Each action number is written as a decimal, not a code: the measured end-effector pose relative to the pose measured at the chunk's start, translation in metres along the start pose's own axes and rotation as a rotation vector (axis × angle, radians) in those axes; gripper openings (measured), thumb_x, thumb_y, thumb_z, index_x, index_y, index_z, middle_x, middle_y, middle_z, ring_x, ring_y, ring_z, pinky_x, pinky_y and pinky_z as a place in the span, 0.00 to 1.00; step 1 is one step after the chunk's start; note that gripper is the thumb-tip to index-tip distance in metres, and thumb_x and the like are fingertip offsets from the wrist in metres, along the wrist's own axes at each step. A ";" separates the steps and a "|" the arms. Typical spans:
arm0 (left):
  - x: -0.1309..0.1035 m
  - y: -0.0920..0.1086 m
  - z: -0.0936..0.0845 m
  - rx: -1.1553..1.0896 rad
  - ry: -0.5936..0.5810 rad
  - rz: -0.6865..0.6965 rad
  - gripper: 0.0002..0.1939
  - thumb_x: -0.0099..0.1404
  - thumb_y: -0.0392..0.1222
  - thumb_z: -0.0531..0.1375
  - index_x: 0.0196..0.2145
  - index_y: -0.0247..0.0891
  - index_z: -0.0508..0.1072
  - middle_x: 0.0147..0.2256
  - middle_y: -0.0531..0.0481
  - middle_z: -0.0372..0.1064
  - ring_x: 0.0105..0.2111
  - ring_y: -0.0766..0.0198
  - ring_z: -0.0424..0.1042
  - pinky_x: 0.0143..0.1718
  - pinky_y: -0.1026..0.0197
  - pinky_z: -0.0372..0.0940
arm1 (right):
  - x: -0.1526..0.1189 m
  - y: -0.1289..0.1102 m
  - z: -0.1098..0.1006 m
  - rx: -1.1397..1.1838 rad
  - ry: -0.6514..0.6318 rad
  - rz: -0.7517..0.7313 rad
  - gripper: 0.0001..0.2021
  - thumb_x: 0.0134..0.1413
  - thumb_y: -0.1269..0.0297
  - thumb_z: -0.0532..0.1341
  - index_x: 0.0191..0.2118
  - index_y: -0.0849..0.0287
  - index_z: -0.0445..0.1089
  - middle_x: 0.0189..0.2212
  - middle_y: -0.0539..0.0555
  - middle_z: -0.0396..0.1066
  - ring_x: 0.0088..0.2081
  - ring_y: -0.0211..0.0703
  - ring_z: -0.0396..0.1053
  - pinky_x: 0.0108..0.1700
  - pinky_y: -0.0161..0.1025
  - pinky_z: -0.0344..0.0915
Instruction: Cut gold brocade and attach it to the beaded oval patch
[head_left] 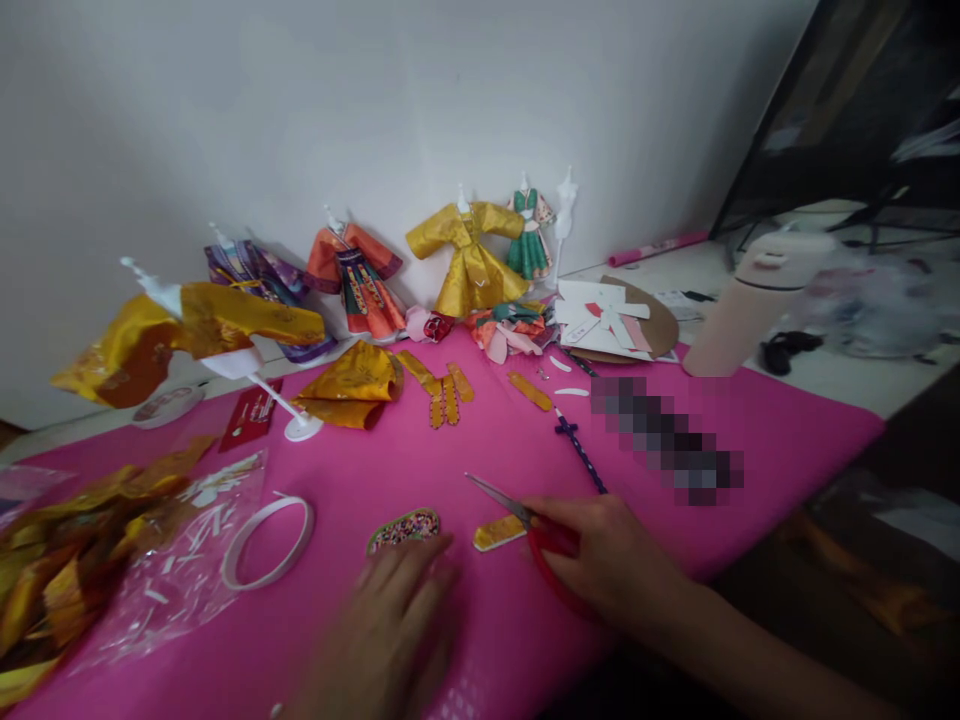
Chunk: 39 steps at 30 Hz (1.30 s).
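My right hand (600,550) is wrapped round the red handles of a pair of scissors (499,492), whose blades point up and to the left. Just below the blades, a short yellow-gold fabric strip (496,534) with a pale edge lies on the pink mat (465,440). My left hand (397,610) is smeared by motion. Its fingers look stretched out over the near edge of an oval, green-rimmed piece with multicoloured speckles (409,528), and I cannot tell whether they touch it. The underside of this hand is hidden.
Doll mannequins in small robes, including a yellow robe (472,255), line the wall. Gold scraps (82,540), a white tape roll (268,545) and a clear plastic bag (180,560) lie left. A dark pen (581,450) and a pink bottle (757,300) stand out on the right.
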<state>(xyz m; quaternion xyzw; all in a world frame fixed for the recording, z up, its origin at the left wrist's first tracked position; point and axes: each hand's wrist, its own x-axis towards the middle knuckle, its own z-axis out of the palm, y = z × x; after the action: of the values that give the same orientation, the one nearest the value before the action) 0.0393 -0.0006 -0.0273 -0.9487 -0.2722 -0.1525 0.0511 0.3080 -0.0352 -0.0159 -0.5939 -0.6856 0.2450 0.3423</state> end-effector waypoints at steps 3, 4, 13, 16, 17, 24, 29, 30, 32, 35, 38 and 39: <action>0.005 0.024 0.006 0.034 0.023 0.057 0.14 0.69 0.38 0.54 0.50 0.41 0.73 0.50 0.44 0.75 0.46 0.51 0.75 0.47 0.49 0.71 | 0.000 0.000 0.000 0.006 -0.004 -0.008 0.21 0.50 0.73 0.60 0.49 0.50 0.77 0.39 0.51 0.81 0.35 0.44 0.79 0.36 0.36 0.70; 0.007 0.030 0.007 0.029 -0.012 0.063 0.12 0.69 0.39 0.54 0.48 0.41 0.73 0.49 0.45 0.76 0.44 0.52 0.75 0.46 0.51 0.72 | -0.001 0.001 0.000 0.005 -0.001 -0.007 0.20 0.50 0.73 0.60 0.48 0.50 0.78 0.39 0.51 0.81 0.34 0.45 0.79 0.36 0.36 0.70; 0.023 0.043 0.006 0.049 -0.099 0.112 0.22 0.66 0.55 0.62 0.51 0.38 0.71 0.55 0.38 0.71 0.50 0.47 0.72 0.50 0.47 0.69 | 0.001 0.001 0.001 0.027 -0.011 -0.007 0.18 0.49 0.72 0.61 0.45 0.51 0.78 0.36 0.51 0.81 0.33 0.44 0.78 0.35 0.35 0.70; 0.025 0.042 0.008 0.066 -0.104 0.160 0.30 0.62 0.57 0.65 0.55 0.35 0.69 0.56 0.33 0.69 0.53 0.44 0.70 0.50 0.46 0.68 | 0.001 0.002 0.002 0.026 -0.008 -0.004 0.17 0.49 0.72 0.61 0.44 0.51 0.78 0.36 0.51 0.81 0.34 0.45 0.78 0.36 0.36 0.70; 0.026 0.041 0.008 0.061 -0.101 0.171 0.32 0.61 0.57 0.66 0.56 0.34 0.68 0.57 0.33 0.69 0.54 0.43 0.70 0.50 0.46 0.68 | 0.001 0.002 0.002 0.026 -0.007 -0.002 0.18 0.48 0.72 0.61 0.45 0.51 0.78 0.36 0.51 0.81 0.34 0.45 0.79 0.36 0.36 0.71; 0.023 0.040 0.016 0.028 -0.106 0.142 0.33 0.65 0.58 0.62 0.61 0.39 0.63 0.58 0.36 0.68 0.57 0.45 0.68 0.54 0.48 0.65 | -0.001 0.003 0.002 0.030 -0.004 0.002 0.19 0.48 0.72 0.61 0.47 0.52 0.78 0.38 0.53 0.81 0.36 0.46 0.79 0.37 0.35 0.71; 0.022 0.040 0.022 0.019 -0.108 0.137 0.36 0.65 0.59 0.61 0.63 0.39 0.60 0.57 0.36 0.69 0.56 0.44 0.68 0.54 0.47 0.65 | 0.000 0.001 0.001 0.030 -0.020 0.005 0.16 0.47 0.72 0.61 0.42 0.51 0.78 0.37 0.52 0.81 0.35 0.45 0.79 0.36 0.35 0.70; 0.022 0.040 0.022 0.017 -0.105 0.138 0.36 0.65 0.59 0.61 0.64 0.39 0.59 0.57 0.36 0.69 0.56 0.44 0.68 0.54 0.47 0.65 | 0.001 0.000 0.001 0.032 -0.023 0.005 0.15 0.47 0.72 0.61 0.41 0.51 0.78 0.37 0.51 0.81 0.35 0.45 0.78 0.36 0.35 0.70; 0.023 0.040 0.022 0.026 -0.102 0.141 0.36 0.65 0.59 0.61 0.64 0.37 0.59 0.58 0.36 0.69 0.56 0.44 0.68 0.54 0.47 0.65 | 0.001 -0.001 0.000 0.035 -0.025 0.009 0.14 0.48 0.73 0.60 0.38 0.51 0.78 0.37 0.51 0.81 0.35 0.45 0.78 0.37 0.36 0.70; 0.024 0.040 0.022 0.061 -0.101 0.152 0.38 0.63 0.60 0.63 0.62 0.35 0.61 0.57 0.34 0.69 0.56 0.43 0.68 0.53 0.47 0.66 | 0.001 -0.003 -0.001 0.036 -0.026 0.017 0.11 0.48 0.73 0.59 0.34 0.52 0.77 0.37 0.53 0.81 0.35 0.46 0.78 0.38 0.36 0.70; 0.024 0.039 0.021 0.056 -0.099 0.161 0.38 0.62 0.60 0.64 0.62 0.34 0.62 0.57 0.35 0.69 0.56 0.44 0.68 0.53 0.47 0.66 | 0.001 -0.004 -0.001 0.047 -0.039 0.020 0.10 0.49 0.73 0.59 0.34 0.53 0.77 0.34 0.52 0.81 0.34 0.45 0.78 0.38 0.36 0.70; 0.023 0.039 0.021 0.045 -0.099 0.162 0.38 0.63 0.60 0.64 0.62 0.34 0.62 0.57 0.34 0.69 0.56 0.44 0.68 0.53 0.47 0.66 | 0.001 -0.005 -0.001 0.051 -0.043 0.020 0.10 0.49 0.73 0.60 0.34 0.52 0.77 0.33 0.52 0.81 0.34 0.45 0.78 0.38 0.36 0.69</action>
<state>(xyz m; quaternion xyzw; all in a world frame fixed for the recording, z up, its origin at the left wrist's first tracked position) 0.0843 -0.0185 -0.0402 -0.9726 -0.2001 -0.0946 0.0713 0.3058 -0.0353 -0.0113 -0.5863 -0.6804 0.2786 0.3400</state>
